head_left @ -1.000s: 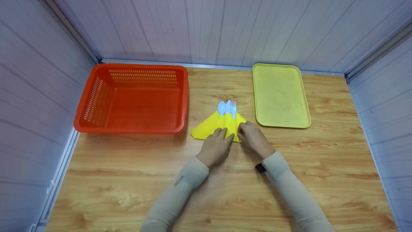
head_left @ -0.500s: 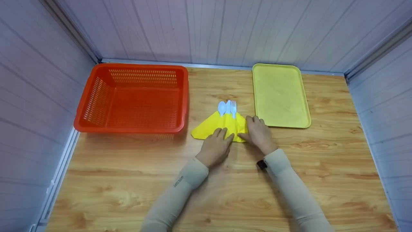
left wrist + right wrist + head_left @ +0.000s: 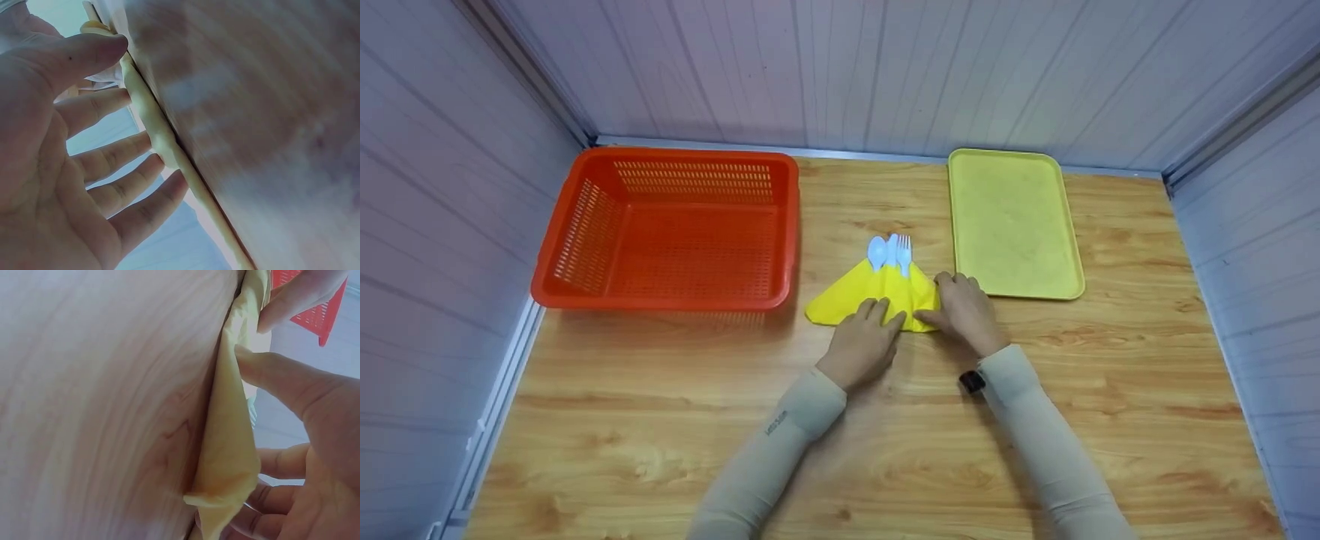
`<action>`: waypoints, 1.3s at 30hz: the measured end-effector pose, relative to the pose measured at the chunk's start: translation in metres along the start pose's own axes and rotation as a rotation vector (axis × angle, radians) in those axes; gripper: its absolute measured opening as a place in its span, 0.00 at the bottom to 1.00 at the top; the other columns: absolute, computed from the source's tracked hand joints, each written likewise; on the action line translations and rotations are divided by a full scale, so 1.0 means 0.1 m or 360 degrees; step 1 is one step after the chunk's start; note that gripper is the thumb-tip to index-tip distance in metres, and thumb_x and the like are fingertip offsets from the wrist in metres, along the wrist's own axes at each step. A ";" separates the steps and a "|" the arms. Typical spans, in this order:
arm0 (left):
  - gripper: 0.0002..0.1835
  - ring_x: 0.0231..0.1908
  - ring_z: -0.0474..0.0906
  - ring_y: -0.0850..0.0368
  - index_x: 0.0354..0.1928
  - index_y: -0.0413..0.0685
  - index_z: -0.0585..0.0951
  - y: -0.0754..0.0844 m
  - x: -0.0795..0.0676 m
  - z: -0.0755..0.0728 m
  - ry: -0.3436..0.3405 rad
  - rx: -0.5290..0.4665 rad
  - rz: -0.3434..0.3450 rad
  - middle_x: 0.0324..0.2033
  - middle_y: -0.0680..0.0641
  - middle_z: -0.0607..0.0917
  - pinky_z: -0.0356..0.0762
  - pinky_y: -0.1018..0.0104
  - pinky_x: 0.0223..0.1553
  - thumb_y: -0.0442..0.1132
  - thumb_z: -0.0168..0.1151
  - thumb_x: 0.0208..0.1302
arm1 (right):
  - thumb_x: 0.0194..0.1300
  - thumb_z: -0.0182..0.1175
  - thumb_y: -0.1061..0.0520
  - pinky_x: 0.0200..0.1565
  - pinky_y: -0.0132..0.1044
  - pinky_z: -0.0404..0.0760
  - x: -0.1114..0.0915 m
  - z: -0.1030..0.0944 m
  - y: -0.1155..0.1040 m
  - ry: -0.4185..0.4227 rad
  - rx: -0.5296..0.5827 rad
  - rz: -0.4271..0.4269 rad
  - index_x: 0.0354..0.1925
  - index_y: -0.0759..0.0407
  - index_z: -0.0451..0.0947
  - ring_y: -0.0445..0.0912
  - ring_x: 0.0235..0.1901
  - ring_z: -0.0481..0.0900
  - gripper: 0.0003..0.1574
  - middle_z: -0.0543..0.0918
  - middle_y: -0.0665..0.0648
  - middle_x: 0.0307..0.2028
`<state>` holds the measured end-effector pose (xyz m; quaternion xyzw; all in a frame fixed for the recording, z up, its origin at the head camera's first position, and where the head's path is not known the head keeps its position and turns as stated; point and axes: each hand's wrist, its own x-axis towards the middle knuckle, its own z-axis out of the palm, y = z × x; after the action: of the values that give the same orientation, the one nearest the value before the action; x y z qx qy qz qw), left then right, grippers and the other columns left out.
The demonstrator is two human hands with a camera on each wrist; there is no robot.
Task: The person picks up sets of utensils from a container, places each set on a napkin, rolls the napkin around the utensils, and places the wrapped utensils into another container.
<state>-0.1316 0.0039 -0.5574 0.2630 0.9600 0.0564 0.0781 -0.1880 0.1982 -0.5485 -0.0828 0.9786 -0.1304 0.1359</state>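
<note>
A folded yellow napkin [image 3: 844, 295] lies on the wooden table, its point facing away from me. Out of its upper side stick the heads of a pale plastic spoon [image 3: 877, 250], knife [image 3: 892, 247] and fork [image 3: 904, 253]; their handles are hidden in the fold. My left hand [image 3: 861, 346] rests spread fingertips on the napkin's near middle. At the right corner, my right hand [image 3: 969, 311] has its thumb on the cloth and its fingers curled at the outer edge. The right wrist view shows the napkin [image 3: 228, 433] with a crumpled, rolled-over corner by those fingers.
A red perforated basket [image 3: 793, 225] stands at the back left. To the back right lies a yellow tray [image 3: 1016, 225], its near left corner close to the right hand's fingers. White panel walls [image 3: 840, 75] border the table [image 3: 885, 465] behind and at both sides.
My right hand has moved a little to the right, from the napkin's right part out to its corner, and the cloth there is spread wider. My left hand has stayed in place.
</note>
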 end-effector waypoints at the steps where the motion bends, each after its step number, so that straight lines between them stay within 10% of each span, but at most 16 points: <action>1: 0.26 0.67 0.65 0.43 0.72 0.55 0.71 0.00 0.00 0.00 -0.0003 -0.0001 -0.0003 0.68 0.40 0.70 0.75 0.49 0.57 0.49 0.54 0.75 | 0.61 0.70 0.39 0.50 0.56 0.75 0.01 0.00 0.00 -0.0008 0.0012 0.0003 0.61 0.72 0.70 0.64 0.49 0.74 0.46 0.77 0.71 0.51; 17: 0.25 0.67 0.65 0.43 0.70 0.55 0.72 0.01 0.01 0.01 -0.0001 -0.0014 -0.0029 0.67 0.41 0.70 0.75 0.48 0.57 0.49 0.55 0.74 | 0.59 0.71 0.43 0.36 0.43 0.74 -0.03 0.03 0.05 -0.0007 0.0365 0.0067 0.55 0.66 0.70 0.51 0.35 0.75 0.38 0.82 0.62 0.40; 27: 0.26 0.67 0.64 0.43 0.71 0.54 0.72 0.01 0.00 -0.01 -0.0025 -0.0017 -0.0036 0.68 0.40 0.70 0.74 0.48 0.58 0.49 0.55 0.74 | 0.62 0.69 0.47 0.45 0.44 0.74 -0.18 -0.01 0.13 -0.0025 0.0702 0.0083 0.56 0.68 0.74 0.51 0.43 0.74 0.33 0.81 0.63 0.48; 39: 0.24 0.65 0.67 0.43 0.68 0.55 0.74 0.02 0.00 0.01 0.0041 0.0026 -0.0026 0.66 0.41 0.72 0.77 0.49 0.55 0.48 0.56 0.73 | 0.62 0.66 0.56 0.27 0.35 0.69 -0.28 0.03 0.07 0.0192 0.0900 -0.0097 0.43 0.67 0.80 0.45 0.25 0.71 0.16 0.76 0.54 0.27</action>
<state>-0.1303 0.0053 -0.5585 0.2550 0.9635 0.0512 0.0639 -0.1613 0.2099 -0.5465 -0.0631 0.9068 -0.4068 0.0911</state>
